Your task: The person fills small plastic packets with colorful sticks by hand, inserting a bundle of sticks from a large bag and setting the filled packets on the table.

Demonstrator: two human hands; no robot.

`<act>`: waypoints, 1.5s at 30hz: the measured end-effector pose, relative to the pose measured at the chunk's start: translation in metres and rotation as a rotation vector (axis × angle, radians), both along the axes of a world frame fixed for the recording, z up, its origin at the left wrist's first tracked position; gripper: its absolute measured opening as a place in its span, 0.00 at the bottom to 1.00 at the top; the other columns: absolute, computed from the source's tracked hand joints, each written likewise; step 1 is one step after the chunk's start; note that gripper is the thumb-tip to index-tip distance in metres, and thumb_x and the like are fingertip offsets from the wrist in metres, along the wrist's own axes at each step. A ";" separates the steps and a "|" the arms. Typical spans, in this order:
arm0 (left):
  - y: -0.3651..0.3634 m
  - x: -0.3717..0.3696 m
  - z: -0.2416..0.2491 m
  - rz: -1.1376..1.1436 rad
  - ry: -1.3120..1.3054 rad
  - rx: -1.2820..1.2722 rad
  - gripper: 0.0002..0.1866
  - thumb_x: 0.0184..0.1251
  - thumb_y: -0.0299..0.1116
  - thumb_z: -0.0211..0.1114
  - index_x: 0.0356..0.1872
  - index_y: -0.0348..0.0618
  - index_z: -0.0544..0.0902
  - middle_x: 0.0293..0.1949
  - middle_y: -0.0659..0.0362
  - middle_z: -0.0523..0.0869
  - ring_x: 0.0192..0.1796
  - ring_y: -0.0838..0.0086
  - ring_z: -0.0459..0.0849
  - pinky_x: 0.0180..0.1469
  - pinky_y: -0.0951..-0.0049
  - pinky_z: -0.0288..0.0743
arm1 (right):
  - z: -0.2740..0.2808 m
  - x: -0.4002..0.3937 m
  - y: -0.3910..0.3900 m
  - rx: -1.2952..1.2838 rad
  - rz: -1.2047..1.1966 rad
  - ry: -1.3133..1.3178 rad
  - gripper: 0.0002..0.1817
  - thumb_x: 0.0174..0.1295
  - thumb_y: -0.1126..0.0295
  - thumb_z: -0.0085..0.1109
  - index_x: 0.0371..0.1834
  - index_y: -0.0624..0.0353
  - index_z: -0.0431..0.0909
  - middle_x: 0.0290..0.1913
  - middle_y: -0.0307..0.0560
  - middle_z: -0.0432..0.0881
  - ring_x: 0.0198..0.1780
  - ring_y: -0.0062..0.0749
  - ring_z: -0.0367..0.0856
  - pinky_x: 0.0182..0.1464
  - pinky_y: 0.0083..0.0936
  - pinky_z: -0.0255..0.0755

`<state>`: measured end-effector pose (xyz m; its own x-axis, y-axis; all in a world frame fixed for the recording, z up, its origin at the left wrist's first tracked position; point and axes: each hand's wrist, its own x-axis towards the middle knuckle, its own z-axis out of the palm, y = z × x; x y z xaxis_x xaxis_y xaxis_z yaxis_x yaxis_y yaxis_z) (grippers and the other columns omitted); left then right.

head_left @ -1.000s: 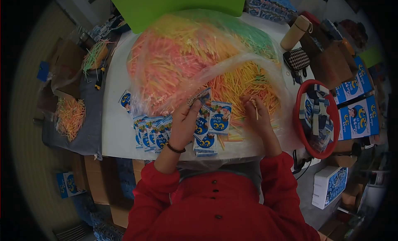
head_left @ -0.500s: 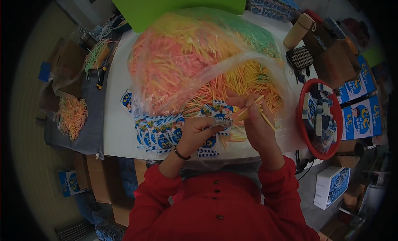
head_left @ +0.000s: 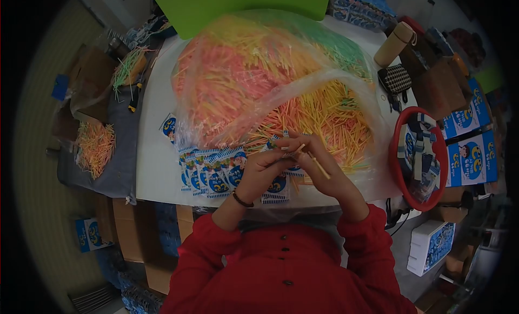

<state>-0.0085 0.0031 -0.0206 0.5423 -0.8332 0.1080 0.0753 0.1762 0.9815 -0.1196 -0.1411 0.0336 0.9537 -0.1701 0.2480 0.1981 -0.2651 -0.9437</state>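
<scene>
My right hand (head_left: 319, 160) is closed on a few thin yellow and pink sticks (head_left: 320, 167), which point down from its fingers. Against it, my left hand (head_left: 265, 171) pinches a small blue and white packet that the fingers mostly cover. Both hands touch in front of a large clear plastic bag (head_left: 232, 81) full of pink, yellow and green sticks. Left of my left hand, a row of blue and white packets (head_left: 216, 176) lies on the white table (head_left: 154, 152). More packets (head_left: 277, 188) lie just below my hands.
A red basket (head_left: 397, 176) of packets stands at the right, near a beige bottle (head_left: 394, 44) and a checkered pouch (head_left: 394, 79). Loose sticks (head_left: 96, 149) lie on a grey surface at the left. Blue and white boxes (head_left: 473, 157) stand at the far right.
My right hand has moved left to meet my left hand, bringing the sticks to the packet. The packet is now mostly covered by fingers. The whole view has shifted slightly.
</scene>
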 end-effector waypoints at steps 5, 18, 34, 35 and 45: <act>-0.004 0.003 0.003 -0.040 0.181 -0.030 0.10 0.69 0.24 0.60 0.49 0.36 0.83 0.42 0.60 0.87 0.45 0.79 0.84 0.51 0.77 0.78 | 0.008 0.003 -0.012 0.427 -0.160 -0.043 0.17 0.75 0.60 0.44 0.58 0.59 0.70 0.59 0.47 0.77 0.62 0.34 0.72 0.64 0.32 0.62; 0.060 0.014 0.034 0.466 -0.316 0.311 0.30 0.59 0.26 0.71 0.63 0.40 0.71 0.57 0.53 0.78 0.53 0.67 0.79 0.54 0.65 0.77 | -0.064 -0.014 -0.081 0.044 -0.609 0.289 0.12 0.67 0.63 0.57 0.42 0.61 0.74 0.27 0.42 0.72 0.30 0.28 0.74 0.34 0.24 0.72; -0.015 -0.010 0.004 0.364 -1.100 0.527 0.16 0.52 0.44 0.72 0.31 0.44 0.79 0.41 0.57 0.79 0.48 0.62 0.75 0.51 0.61 0.61 | -0.068 0.013 -0.047 -0.907 -0.425 0.158 0.13 0.51 0.72 0.64 0.39 0.65 0.75 0.35 0.55 0.77 0.42 0.50 0.76 0.48 0.39 0.71; -0.014 -0.004 0.002 0.342 -0.986 0.409 0.13 0.53 0.38 0.71 0.31 0.43 0.78 0.37 0.56 0.78 0.45 0.62 0.76 0.50 0.61 0.63 | -0.067 0.008 -0.053 -0.913 -0.420 0.160 0.13 0.51 0.72 0.64 0.39 0.65 0.75 0.35 0.55 0.77 0.42 0.50 0.76 0.48 0.39 0.71; -0.015 0.001 0.015 0.120 -0.928 0.083 0.17 0.48 0.19 0.63 0.42 0.41 0.83 0.35 0.55 0.79 0.41 0.60 0.79 0.42 0.64 0.74 | -0.086 -0.008 -0.048 0.230 -0.363 0.137 0.13 0.70 0.73 0.52 0.57 0.60 0.74 0.52 0.40 0.80 0.46 0.19 0.76 0.49 0.18 0.70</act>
<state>-0.0072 -0.0124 -0.0056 0.3517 -0.8017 0.4833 -0.7581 0.0590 0.6495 -0.1280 -0.1893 -0.0525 0.8433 -0.5360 0.0400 0.0001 -0.0742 -0.9972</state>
